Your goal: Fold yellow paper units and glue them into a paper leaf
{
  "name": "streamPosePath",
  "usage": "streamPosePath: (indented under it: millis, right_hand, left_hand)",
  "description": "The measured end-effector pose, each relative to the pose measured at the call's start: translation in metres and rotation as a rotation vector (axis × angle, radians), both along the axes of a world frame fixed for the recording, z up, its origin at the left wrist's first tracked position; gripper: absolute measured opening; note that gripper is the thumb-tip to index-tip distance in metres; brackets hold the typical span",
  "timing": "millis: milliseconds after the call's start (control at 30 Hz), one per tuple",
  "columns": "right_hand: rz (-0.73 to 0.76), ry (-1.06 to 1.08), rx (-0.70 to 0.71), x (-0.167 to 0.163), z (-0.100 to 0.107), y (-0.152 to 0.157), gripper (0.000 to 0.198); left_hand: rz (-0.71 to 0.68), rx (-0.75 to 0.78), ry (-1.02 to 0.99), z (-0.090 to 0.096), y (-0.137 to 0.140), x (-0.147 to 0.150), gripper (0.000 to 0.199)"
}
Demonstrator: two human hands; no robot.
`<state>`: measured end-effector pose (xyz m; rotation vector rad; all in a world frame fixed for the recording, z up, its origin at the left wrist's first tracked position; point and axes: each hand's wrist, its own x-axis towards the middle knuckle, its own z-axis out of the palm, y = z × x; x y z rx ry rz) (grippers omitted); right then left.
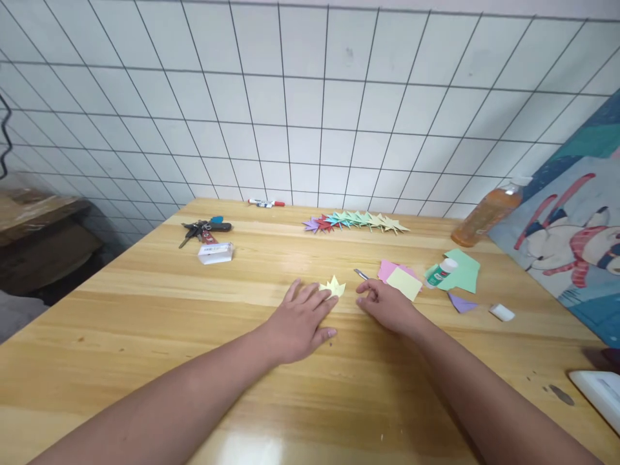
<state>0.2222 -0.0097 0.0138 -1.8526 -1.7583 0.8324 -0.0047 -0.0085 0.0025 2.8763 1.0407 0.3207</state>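
Note:
My left hand (pixel 303 320) lies flat on the wooden table, fingers spread. Its fingertips rest on a small pale-yellow folded paper piece (pixel 334 287) with pointed tips, partly covering it. To the right, my right hand (pixel 387 303) hovers low or rests at the table with fingers curled and thumb and index tips apart. No held thing shows between them. Just beyond its fingers is a slim grey tool that looks like a craft knife (pixel 361 274); the rest of it is hidden. Pink paper (pixel 386 270) and a pale-yellow square sheet (pixel 404 283) lie by this hand.
At the back stands a row of coloured folded-paper stars (pixel 358 221). Markers (pixel 265 203), keys (pixel 206 229) and a small white box (pixel 216 253) are leftward. Rightward are a glue stick (pixel 440 273), green paper (pixel 462 271), purple paper (pixel 461 303), an eraser (pixel 502 312) and a bottle (pixel 489 213).

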Motion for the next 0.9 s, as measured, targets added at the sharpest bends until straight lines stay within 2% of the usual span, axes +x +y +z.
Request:
streamPosePath:
  millis: [67, 200, 300, 433, 600, 800, 900]
  right_hand:
    - [-0.001, 0.017, 0.039, -0.005, 0.005, 0.001, 0.019]
    - [-0.060, 0.059, 0.236, -0.010, 0.005, -0.006, 0.022]
    - [-0.039, 0.016, 0.289, -0.005, 0.001, -0.011, 0.021]
    - [0.027, -0.099, 0.391, 0.000, 0.000, -0.012, 0.019]
    - [0.199, -0.149, 0.490, -0.010, -0.004, -0.012, 0.016]
    - [0.293, -0.156, 0.514, -0.019, -0.013, -0.013, 0.016]
    - [0.261, -0.245, 0.518, -0.014, -0.008, -0.013, 0.016]
  left_hand:
    - [0.008, 0.003, -0.013, 0.003, 0.001, 0.001, 0.047]
    - [0.007, -0.002, -0.039, 0.008, 0.002, 0.004, 0.035]
    - [-0.014, -0.014, -0.074, 0.009, 0.006, 0.003, 0.036]
    - [0.046, -0.036, -0.185, 0.012, 0.011, -0.001, 0.042]
    - [0.187, -0.009, -0.461, 0.006, 0.024, -0.007, 0.031]
    - [0.144, -0.043, -0.353, -0.003, 0.033, -0.010, 0.027]
    - [0.140, -0.084, -0.254, -0.002, 0.030, -0.009, 0.028]
